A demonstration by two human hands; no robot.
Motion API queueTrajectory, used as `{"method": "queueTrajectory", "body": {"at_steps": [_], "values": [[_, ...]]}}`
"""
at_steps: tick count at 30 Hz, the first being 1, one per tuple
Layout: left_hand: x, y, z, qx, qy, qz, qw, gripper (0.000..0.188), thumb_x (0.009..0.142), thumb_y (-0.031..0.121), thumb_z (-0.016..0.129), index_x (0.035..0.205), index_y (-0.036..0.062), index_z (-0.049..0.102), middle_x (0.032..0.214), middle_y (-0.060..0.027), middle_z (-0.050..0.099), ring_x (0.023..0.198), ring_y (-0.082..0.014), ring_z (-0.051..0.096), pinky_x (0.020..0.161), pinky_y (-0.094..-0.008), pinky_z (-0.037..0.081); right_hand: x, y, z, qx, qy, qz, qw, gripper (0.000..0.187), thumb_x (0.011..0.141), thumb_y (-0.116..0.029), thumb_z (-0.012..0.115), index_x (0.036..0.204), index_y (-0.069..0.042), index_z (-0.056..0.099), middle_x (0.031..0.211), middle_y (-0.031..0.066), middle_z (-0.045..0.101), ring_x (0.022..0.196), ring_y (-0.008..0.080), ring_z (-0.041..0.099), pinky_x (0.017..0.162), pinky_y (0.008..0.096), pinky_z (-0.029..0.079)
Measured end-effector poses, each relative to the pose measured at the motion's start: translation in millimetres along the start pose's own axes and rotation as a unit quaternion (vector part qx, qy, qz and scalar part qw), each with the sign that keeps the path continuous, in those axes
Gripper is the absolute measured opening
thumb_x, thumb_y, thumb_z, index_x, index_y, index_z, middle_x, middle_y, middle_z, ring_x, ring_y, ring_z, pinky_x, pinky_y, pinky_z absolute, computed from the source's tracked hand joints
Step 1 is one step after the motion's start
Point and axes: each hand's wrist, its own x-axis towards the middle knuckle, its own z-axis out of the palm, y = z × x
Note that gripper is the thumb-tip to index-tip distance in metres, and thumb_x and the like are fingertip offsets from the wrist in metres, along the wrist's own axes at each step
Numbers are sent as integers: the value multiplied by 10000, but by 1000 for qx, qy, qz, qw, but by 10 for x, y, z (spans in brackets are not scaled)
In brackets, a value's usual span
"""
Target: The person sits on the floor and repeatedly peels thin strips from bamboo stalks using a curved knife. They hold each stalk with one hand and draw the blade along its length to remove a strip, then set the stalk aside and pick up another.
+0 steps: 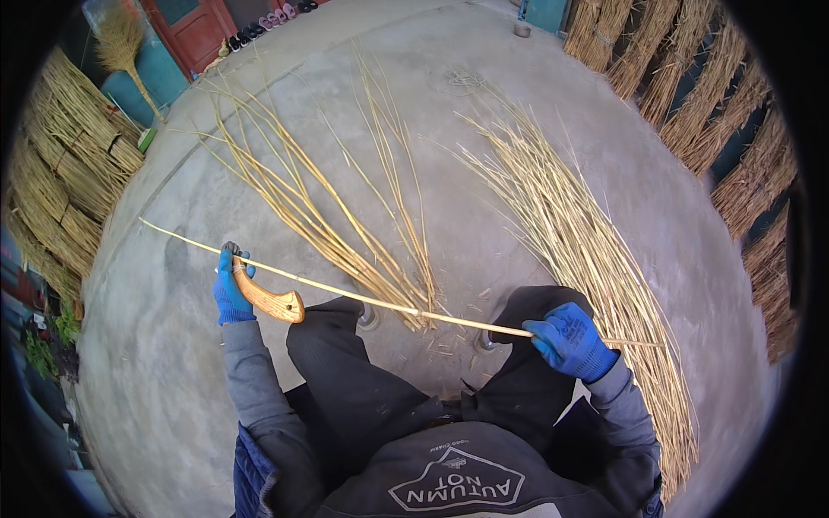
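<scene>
A long thin pale stalk [371, 300] stretches slantwise across my lap, higher at its left tip. My right hand [572, 341], in a blue glove, is closed around it near its thicker end. At the left, my gloved left hand [230, 292] grips a tool with a curved wooden handle [275, 302]. The tool's working part is hidden at my fingers, where the stalk passes. A dense bundle of pale stalks [570, 207] lies on the ground at my right, partly under my right forearm. Ahead of my knees lies a looser spread of yellowish stalks [319, 207].
Short cut scraps [442, 350] litter the concrete between my feet. Tied straw bundles lean at the left [73, 164] and along the right wall [712, 112]. A straw broom [123, 43] stands at the far left, near a red door [194, 34] and a row of shoes [268, 22].
</scene>
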Motion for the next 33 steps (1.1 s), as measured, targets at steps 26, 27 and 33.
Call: {"method": "queueTrajectory", "body": {"at_steps": [26,27,33], "values": [[30,-220,293,119,-110,4,987,483,967,415,681,1289,57,640,1114,-45,675,954,-159,657,700,-276,547,-401,228,-206,-66,-11,49,997,282,784,-63,765,1050,-56,669,740,60,574,732,273,599,779,408,503],[9,-211,374,118,-132,13,984,490,966,416,681,1291,52,638,1120,-48,674,954,-158,656,699,-276,547,-441,240,-234,-69,-14,51,996,279,786,-66,764,1049,-55,670,741,62,576,733,275,597,773,410,503],[-104,-305,738,124,-135,-45,982,478,975,397,678,1296,45,635,1125,-65,681,942,-151,659,696,-278,547,-658,386,-287,-86,14,72,994,270,780,-78,765,1032,-53,668,746,64,569,761,299,591,738,413,489]]}}
